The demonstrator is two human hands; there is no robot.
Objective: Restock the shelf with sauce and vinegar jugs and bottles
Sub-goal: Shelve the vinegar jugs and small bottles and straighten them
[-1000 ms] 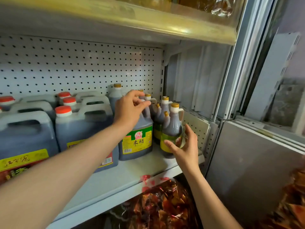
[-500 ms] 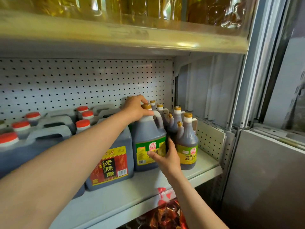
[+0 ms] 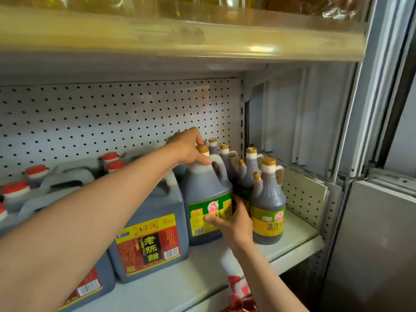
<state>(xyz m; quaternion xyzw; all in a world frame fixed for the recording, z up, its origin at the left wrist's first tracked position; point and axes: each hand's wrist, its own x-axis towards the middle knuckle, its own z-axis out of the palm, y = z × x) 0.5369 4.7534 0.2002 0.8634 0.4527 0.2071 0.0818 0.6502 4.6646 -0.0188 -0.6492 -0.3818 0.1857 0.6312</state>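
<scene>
Head view. A pale grey painted metal shelf (image 3: 290, 242) with a smooth flat deck and a folded front lip carries the stock. Behind it stands a white perforated metal back panel (image 3: 112, 113) with a regular grid of round holes.

The left hand (image 3: 188, 146) rests on top of a translucent plastic vinegar jug with a green-and-yellow label (image 3: 208, 199), dark liquid and a gold screw cap. The fingers curl over the neck just beside the cap, and the thumb lies along the moulded loop handle. The right hand (image 3: 234, 222) grips the same jug low on its right side: the thumb presses the glossy label face and the fingers wrap round the flank, into the gap towards the neighbouring bottle. The jug stands upright on the shelf deck, right of centre.

Touching or nearly touching it on the left stands a square-shouldered dark plastic jug with a red-and-yellow label (image 3: 153, 233). More such jugs with red caps (image 3: 36, 171) run to the left.

To the right stands a round-bodied handled bottle with a yellow label (image 3: 269, 206), upright near the front edge. Behind it a cluster of gold-capped handled bottles (image 3: 248, 167) reaches to the back panel.

Above, a yellowish upper shelf (image 3: 180, 39) holds clear bottles of golden liquid, blurred. Below the shelf lip a crinkled red-and-white plastic packet (image 3: 238, 291) shows in part.
</scene>
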